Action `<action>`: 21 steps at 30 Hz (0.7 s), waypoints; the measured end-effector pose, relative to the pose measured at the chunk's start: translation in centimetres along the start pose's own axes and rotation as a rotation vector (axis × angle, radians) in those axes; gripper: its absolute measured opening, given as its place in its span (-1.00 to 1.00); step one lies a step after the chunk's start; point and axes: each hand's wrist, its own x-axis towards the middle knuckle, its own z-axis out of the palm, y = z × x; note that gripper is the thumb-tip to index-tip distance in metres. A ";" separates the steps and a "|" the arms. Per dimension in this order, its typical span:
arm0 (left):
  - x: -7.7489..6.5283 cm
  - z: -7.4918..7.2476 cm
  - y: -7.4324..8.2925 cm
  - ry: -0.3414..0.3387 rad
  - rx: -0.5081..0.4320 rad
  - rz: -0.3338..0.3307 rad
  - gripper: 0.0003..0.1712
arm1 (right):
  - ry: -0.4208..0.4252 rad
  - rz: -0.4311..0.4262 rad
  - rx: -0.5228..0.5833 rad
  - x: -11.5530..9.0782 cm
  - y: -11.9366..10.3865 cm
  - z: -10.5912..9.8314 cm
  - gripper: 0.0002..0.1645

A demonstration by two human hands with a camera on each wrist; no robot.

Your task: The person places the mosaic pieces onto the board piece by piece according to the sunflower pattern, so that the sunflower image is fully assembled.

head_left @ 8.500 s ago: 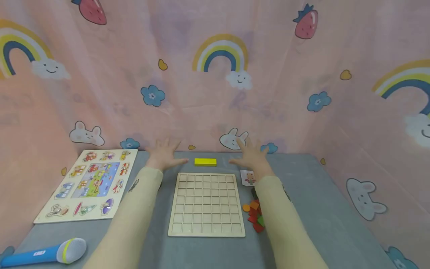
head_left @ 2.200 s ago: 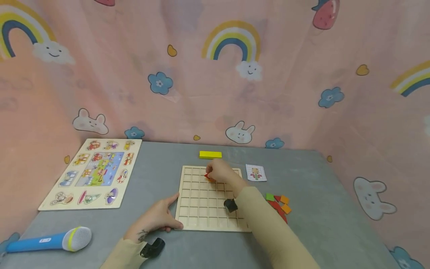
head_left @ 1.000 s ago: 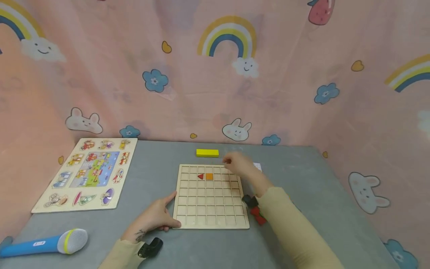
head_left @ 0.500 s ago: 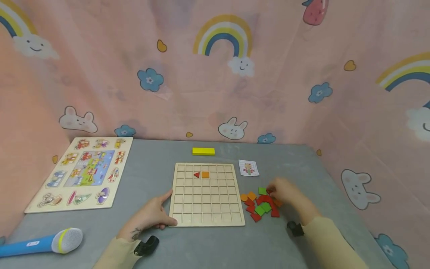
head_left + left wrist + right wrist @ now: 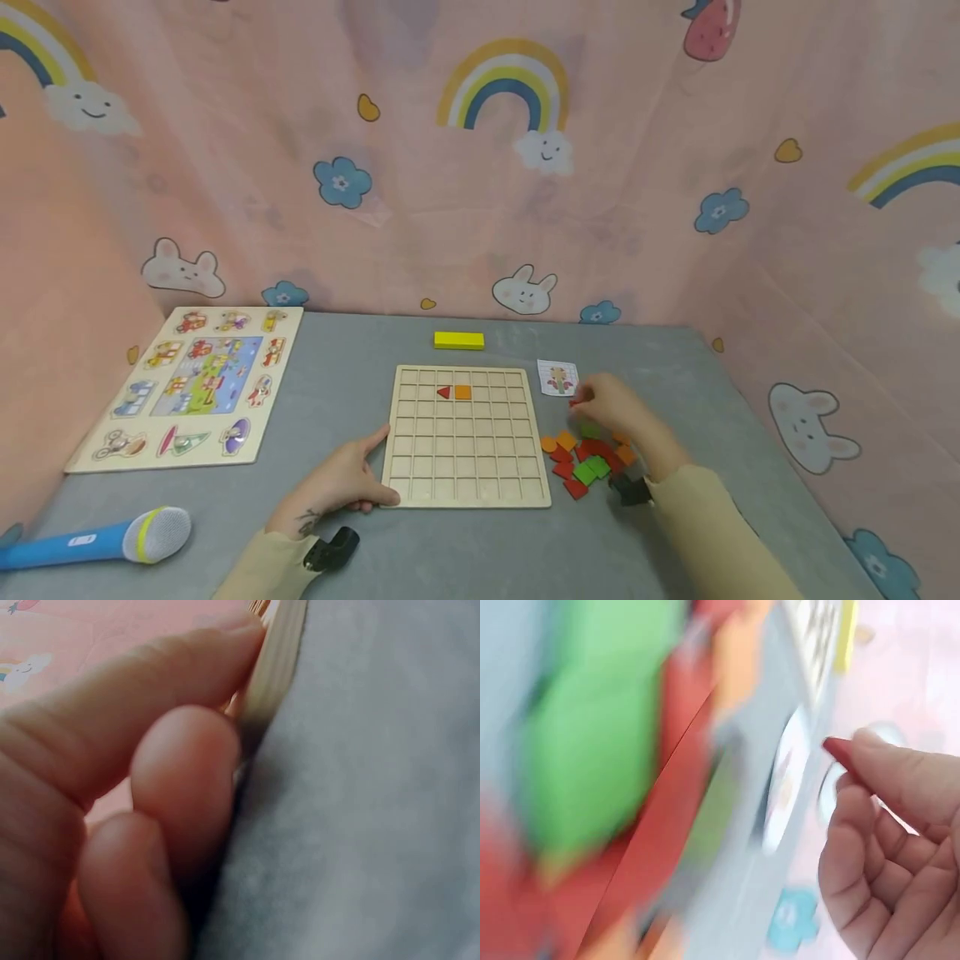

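My left hand (image 5: 337,485) holds the near-left corner of a pale wooden grid board (image 5: 468,454), index finger on its left side and thumb at its front edge. Up close, the left wrist view shows the thumb against the board edge (image 5: 277,667) and other fingers curled beside it. My right hand (image 5: 618,410) pinches a small red piece (image 5: 840,752) between thumb and fingertips, above the loose tiles and beside the picture card (image 5: 557,378). Its shape is mostly hidden by the fingers. A red triangle (image 5: 444,392) and an orange square (image 5: 462,392) sit side by side in the board's second row.
Red, green and orange tiles (image 5: 592,468) lie loosely heaped right of the board. Behind it stands a yellow block (image 5: 459,340). At left are a picture puzzle board (image 5: 266,425) and a blue toy microphone (image 5: 97,542). A pink printed curtain (image 5: 615,233) closes off the back.
The right hand placed the red triangle and orange square, then reached to the tile heap. It has since lifted a red piece and moved left towards the card. The left hand stays at the board.
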 end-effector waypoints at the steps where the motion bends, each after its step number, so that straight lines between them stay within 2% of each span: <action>1: 0.0 0.0 0.0 0.002 0.003 0.001 0.36 | 0.020 -0.024 0.019 0.5 -0.8 0.3 -0.88; 5: 0.1 0.2 0.1 0.001 -0.003 0.000 0.35 | 0.036 -0.084 0.172 2.2 -4.1 1.8 -0.89; 9: 0.2 0.4 0.1 -0.004 -0.009 -0.005 0.35 | 0.001 -0.050 0.327 3.9 -6.7 3.7 -0.93; 15: 0.1 0.3 0.0 -0.005 -0.022 -0.011 0.36 | 0.004 0.004 0.297 5.7 -8.8 5.9 -0.91; 21: 0.0 0.2 0.1 -0.010 -0.031 -0.002 0.36 | -0.004 0.047 0.222 6.7 -9.5 6.7 -0.89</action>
